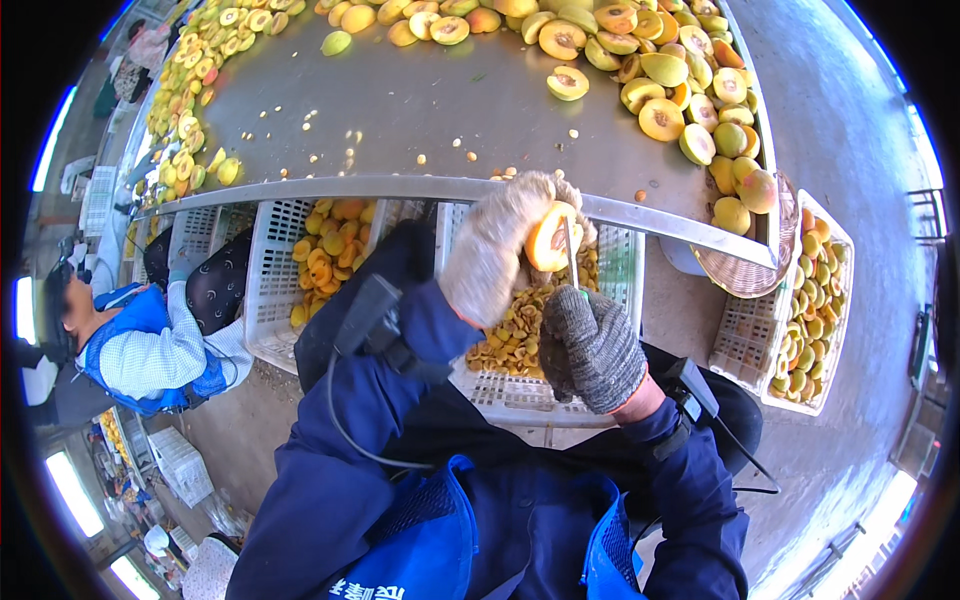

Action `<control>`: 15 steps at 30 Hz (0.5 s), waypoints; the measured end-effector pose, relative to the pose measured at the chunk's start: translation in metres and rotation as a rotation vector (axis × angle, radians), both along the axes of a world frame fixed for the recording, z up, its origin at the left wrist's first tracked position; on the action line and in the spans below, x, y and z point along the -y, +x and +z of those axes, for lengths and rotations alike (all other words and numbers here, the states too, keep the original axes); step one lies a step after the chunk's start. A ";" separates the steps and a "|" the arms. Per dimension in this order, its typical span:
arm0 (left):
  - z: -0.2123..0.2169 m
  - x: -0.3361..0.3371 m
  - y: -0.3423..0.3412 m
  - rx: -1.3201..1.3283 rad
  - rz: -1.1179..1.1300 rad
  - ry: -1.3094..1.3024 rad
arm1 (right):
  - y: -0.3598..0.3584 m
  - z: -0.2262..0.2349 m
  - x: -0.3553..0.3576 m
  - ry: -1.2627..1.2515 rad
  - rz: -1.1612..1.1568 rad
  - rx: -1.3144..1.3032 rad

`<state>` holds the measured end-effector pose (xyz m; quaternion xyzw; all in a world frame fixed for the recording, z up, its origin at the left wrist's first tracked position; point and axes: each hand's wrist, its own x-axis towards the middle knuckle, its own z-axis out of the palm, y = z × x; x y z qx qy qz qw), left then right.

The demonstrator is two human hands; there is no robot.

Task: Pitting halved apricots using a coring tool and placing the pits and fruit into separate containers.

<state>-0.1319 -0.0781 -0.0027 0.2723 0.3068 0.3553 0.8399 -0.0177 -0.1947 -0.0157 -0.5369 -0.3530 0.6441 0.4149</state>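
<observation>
My left hand (510,245), in a pale fluffy glove, is closed around a halved peach (547,238) just at the table's near edge. The cut face of the fruit is turned toward my right side. In a grey knit glove, my right hand (592,348) grips a thin metal pitting tool (572,254), its handle hidden in the fist. The tool's upper end lies against the peach's cut face. Below both hands stands a white plastic crate (510,396) holding many small brownish-orange pieces (505,345), perhaps pits or scraps.
Many halved peaches (662,118) are heaped on the metal table (400,110), with a raised front rim. At left is a crate of peach halves (330,250); at right, a wicker basket (745,265) and another full crate (815,310). A co-worker (150,345) sits at left.
</observation>
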 end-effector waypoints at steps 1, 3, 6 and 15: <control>-0.015 -0.001 -0.006 -0.305 -0.124 0.388 | -0.003 0.001 0.000 0.077 -0.036 -0.153; -0.036 0.007 -0.003 -0.348 0.017 0.528 | 0.001 0.008 0.005 -0.227 -0.008 -0.365; -0.053 -0.004 -0.013 -0.565 -0.092 0.688 | 0.005 -0.018 0.010 -0.036 0.055 -0.183; -0.025 -0.005 -0.015 -0.273 -0.144 0.386 | 0.018 -0.005 0.002 -0.303 0.123 -0.545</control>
